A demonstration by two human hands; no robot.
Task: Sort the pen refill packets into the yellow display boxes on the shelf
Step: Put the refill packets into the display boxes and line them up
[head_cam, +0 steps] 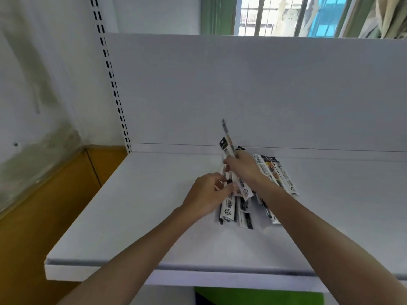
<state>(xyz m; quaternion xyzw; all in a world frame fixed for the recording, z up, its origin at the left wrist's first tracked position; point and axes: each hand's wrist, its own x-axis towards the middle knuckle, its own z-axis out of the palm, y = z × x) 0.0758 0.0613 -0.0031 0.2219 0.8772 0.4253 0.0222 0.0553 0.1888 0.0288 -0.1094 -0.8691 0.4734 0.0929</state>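
One broad white shelf takes up most of what I see. Its front lip runs across at six o'clock and its left end stops at about eight o'clock. A plain white back panel rises behind it at twelve o'clock. The shelf surface is bare and open from the centre out to nine o'clock, and again at three o'clock past my right forearm.

Past the left end of the shelf, a stained wall stands above orange-brown wood panelling at eight o'clock. A barred window shows over the back panel at one o'clock. A slotted upright climbs from the shelf's back left corner toward eleven o'clock. Something green shows under the shelf lip at six o'clock.

The pen refill packets lie in a loose overlapping heap on the shelf just right of centre. A few more packets lie side by side at two o'clock from the heap, partly hidden by my right forearm.

My right hand is over the heap, with its fingers curled round one raised packet that tilts up toward twelve o'clock against the back panel. My left hand is at nine o'clock from the heap, its fingers bent in against the packets there. Blur stops me telling whether it has hold of any.
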